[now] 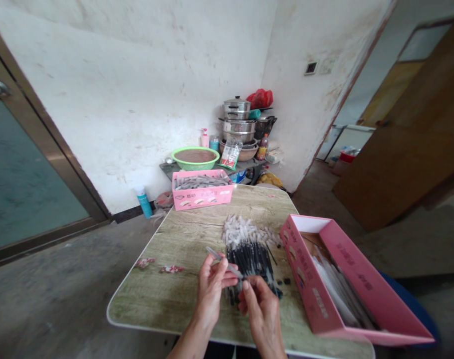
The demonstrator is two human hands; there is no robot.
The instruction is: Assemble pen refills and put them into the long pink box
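My left hand (211, 288) is closed round a slim grey translucent pen (214, 254), which slants down towards my right. At the pen's lower end, the thumb and fingers of my right hand (262, 305) are pinched together; any small part between them is hidden. Just beyond and partly under my hands lies a heap of black, slender pen pieces (254, 260). Behind it, a pile of small whitish translucent pieces (244, 230), perhaps caps, spreads over the wood-patterned table (155, 294). A few tiny black bits (286, 281) are scattered to the right.
An open pink box (305, 294) with long translucent pieces inside stands on the right. At the far left edge sits another pink box (202, 202) full of grey pens. Beyond are a green basin (195, 164), stacked steel pots (237, 127) and a blue spray can (143, 203).
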